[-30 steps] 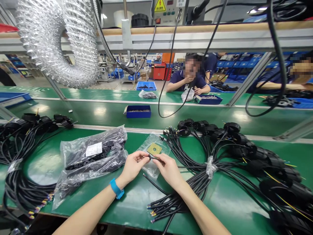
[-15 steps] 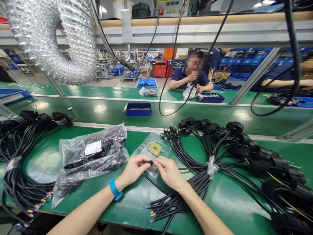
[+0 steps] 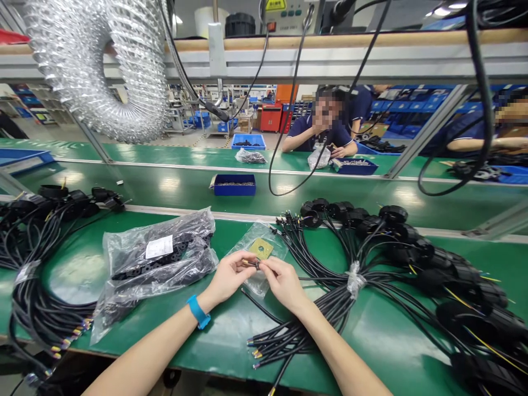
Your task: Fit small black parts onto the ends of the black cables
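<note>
My left hand (image 3: 229,278), with a blue band at the wrist, closes its fingertips around the coloured wire ends (image 3: 248,263) of a black cable. Facing it, my right hand (image 3: 284,281) pinches the same black cable (image 3: 307,279), which runs out to the right toward a tied bundle. A small dark piece sits between the fingertips of both hands, too small to make out fully. Just behind the hands, a yellow square pad with a round hole (image 3: 262,247) lies on a clear plastic bag (image 3: 280,250).
A cable bundle (image 3: 355,279) with black round housings (image 3: 394,214) spreads to the right. Left are a plastic bag of black parts (image 3: 160,264) and another cable bundle (image 3: 28,272). Beyond stands a blue bin (image 3: 234,185). A silver duct (image 3: 136,118) hangs overhead; a co-worker (image 3: 301,135) sits opposite.
Coloured wire ends now show between my left fingers, where only a small black piece showed before. Both hands have risen slightly. The co-worker opposite has raised a hand toward the face.
</note>
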A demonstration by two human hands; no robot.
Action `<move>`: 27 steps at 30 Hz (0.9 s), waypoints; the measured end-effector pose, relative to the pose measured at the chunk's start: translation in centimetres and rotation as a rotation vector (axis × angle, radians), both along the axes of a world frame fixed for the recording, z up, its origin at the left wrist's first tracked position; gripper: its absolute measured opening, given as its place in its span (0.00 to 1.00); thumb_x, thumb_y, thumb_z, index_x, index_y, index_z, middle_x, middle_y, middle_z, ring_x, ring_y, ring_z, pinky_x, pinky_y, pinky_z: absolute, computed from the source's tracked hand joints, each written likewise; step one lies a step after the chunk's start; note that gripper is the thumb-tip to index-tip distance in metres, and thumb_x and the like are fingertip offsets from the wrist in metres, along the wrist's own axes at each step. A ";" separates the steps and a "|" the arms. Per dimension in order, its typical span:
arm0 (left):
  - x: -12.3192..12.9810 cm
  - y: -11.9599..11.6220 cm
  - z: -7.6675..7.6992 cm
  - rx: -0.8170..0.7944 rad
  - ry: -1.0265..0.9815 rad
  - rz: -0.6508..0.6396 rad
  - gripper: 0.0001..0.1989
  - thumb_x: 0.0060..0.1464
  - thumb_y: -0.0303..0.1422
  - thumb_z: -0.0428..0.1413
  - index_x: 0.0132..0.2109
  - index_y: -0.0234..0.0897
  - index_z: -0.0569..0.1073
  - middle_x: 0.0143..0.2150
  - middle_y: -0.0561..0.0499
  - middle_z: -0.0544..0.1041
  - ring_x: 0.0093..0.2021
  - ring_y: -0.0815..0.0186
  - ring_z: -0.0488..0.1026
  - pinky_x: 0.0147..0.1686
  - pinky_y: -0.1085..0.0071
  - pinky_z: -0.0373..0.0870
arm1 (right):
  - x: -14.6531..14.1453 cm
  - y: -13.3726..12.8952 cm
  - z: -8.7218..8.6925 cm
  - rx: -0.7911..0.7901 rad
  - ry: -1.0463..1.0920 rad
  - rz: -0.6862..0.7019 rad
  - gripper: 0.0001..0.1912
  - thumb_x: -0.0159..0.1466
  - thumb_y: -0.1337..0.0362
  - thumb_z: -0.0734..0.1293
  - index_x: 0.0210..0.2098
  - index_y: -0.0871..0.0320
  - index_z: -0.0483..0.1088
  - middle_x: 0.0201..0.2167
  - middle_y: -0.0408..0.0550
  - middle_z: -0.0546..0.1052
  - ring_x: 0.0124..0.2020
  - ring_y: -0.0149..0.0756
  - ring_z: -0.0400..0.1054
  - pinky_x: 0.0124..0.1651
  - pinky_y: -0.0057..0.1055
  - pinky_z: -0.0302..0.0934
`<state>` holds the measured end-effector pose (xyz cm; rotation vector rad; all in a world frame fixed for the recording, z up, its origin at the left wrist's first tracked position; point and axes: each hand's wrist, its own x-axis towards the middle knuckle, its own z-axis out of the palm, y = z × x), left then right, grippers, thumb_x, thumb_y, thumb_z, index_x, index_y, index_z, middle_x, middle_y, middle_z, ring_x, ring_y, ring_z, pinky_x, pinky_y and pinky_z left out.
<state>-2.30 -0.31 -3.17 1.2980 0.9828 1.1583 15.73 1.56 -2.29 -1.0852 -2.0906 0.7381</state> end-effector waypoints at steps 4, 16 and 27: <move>-0.1 0.4 0.6 -0.159 -0.153 -0.049 0.23 0.54 0.38 0.59 0.52 0.27 0.67 0.38 0.42 0.76 0.37 0.62 0.76 0.42 0.63 0.73 | 0.0 -0.1 -0.4 0.177 -0.025 -0.015 0.11 0.69 0.64 0.58 0.38 0.61 0.71 0.30 0.48 0.69 0.31 0.30 0.63 0.35 0.28 0.54; -0.3 0.6 -0.3 -0.122 -0.111 -0.041 0.17 0.49 0.32 0.62 0.45 0.27 0.73 0.43 0.41 0.75 0.42 0.64 0.74 0.47 0.66 0.70 | 0.4 0.4 -0.4 0.120 -0.120 0.047 0.11 0.68 0.63 0.59 0.38 0.60 0.71 0.31 0.47 0.70 0.33 0.30 0.63 0.37 0.28 0.56; -0.6 0.0 0.0 0.169 0.107 -0.010 0.09 0.51 0.32 0.60 0.39 0.31 0.77 0.38 0.44 0.74 0.39 0.65 0.72 0.40 0.71 0.70 | 0.6 0.7 0.3 -0.165 0.002 0.164 0.17 0.68 0.62 0.59 0.25 0.62 0.67 0.24 0.45 0.67 0.29 0.29 0.60 0.33 0.27 0.51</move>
